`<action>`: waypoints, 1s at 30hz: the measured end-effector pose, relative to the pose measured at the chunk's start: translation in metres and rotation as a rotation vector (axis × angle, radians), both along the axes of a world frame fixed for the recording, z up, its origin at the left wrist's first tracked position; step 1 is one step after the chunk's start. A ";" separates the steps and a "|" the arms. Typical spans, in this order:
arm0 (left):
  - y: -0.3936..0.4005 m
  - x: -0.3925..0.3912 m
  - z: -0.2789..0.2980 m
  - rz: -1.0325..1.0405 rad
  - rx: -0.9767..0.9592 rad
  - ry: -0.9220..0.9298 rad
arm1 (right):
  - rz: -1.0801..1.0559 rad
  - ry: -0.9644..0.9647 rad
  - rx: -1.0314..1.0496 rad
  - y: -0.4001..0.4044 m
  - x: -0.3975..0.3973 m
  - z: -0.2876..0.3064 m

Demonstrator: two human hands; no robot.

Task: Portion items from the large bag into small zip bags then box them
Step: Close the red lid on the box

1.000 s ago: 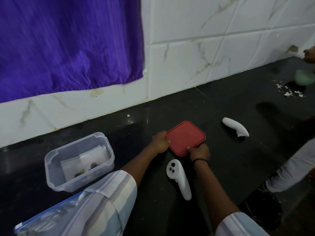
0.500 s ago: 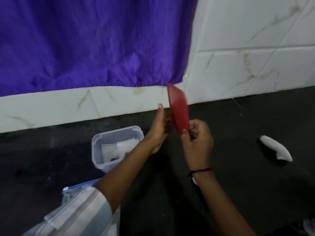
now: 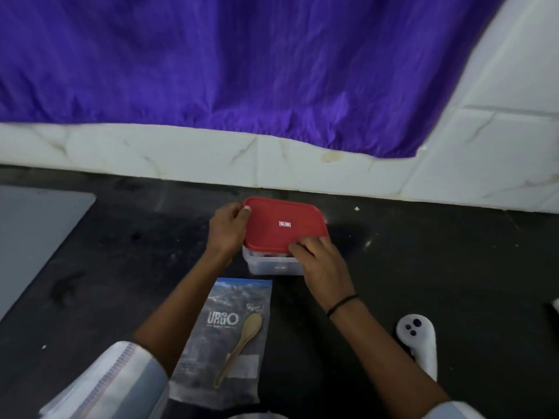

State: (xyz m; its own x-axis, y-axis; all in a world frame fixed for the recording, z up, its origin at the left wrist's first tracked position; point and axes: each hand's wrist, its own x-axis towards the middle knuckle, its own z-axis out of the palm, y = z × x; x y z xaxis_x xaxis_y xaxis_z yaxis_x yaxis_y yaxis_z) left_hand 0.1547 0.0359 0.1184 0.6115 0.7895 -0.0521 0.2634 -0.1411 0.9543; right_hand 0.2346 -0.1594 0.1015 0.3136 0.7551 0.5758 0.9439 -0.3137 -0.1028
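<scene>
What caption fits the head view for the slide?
Both hands, left and right, set a red lid on the clear box, large bag nearby.

My left sleeve (image 3: 121,379) is short, pale grey-white cloth with fine stripes and a ribbed band near the cuff. A thin black band (image 3: 341,304) circles my right wrist; a pale sleeve edge (image 3: 450,412) shows above it.

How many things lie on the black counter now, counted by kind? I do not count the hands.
Red lid: 1
Clear box under the lid: 1
Large printed bag: 1
Wooden spoon on the bag: 1
White controller: 1
Grey mat: 1
Total: 6
</scene>
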 end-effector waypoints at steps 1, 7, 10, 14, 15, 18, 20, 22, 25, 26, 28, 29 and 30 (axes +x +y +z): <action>0.002 -0.004 -0.003 0.004 0.115 0.068 | 0.019 0.014 -0.019 0.002 -0.001 -0.001; 0.013 -0.008 -0.027 -0.030 0.293 0.197 | 0.037 0.095 -0.105 0.004 -0.001 -0.009; 0.016 -0.005 -0.030 -0.050 0.301 0.184 | 0.022 0.125 -0.135 0.005 0.000 -0.008; 0.017 0.001 -0.030 -0.063 0.312 0.168 | -0.069 0.189 -0.133 0.005 0.002 -0.010; 0.016 0.001 -0.031 -0.057 0.314 0.160 | -0.103 0.213 -0.117 0.004 0.003 -0.011; 0.009 0.001 -0.035 -0.043 0.335 0.124 | -0.213 0.291 -0.090 0.000 0.004 -0.016; 0.004 0.001 -0.038 -0.034 0.351 0.095 | -0.229 0.306 -0.114 -0.003 0.006 -0.022; 0.002 0.001 -0.038 -0.021 0.352 0.085 | -0.223 0.290 -0.133 -0.005 0.006 -0.026; 0.005 0.003 -0.038 -0.017 0.363 0.121 | -0.225 0.247 -0.138 -0.007 0.005 -0.027; 0.006 0.003 -0.038 -0.020 0.364 0.136 | -0.220 0.232 -0.141 -0.007 0.006 -0.027; 0.009 0.002 -0.038 -0.031 0.362 0.153 | -0.193 0.217 -0.133 -0.009 0.009 -0.029; 0.009 0.002 -0.038 -0.030 0.362 0.161 | -0.182 0.221 -0.120 -0.010 0.012 -0.031; 0.009 0.002 -0.037 -0.025 0.364 0.170 | -0.177 0.230 -0.104 -0.010 0.014 -0.033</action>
State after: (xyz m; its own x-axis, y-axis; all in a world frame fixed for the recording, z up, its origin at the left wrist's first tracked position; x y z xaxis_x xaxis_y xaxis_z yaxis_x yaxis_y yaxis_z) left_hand 0.1565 0.0447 0.0812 0.6374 0.7602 0.1259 0.4054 -0.4698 0.7842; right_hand 0.2486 -0.1693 0.0683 0.5588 0.7282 0.3968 0.8293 -0.4914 -0.2661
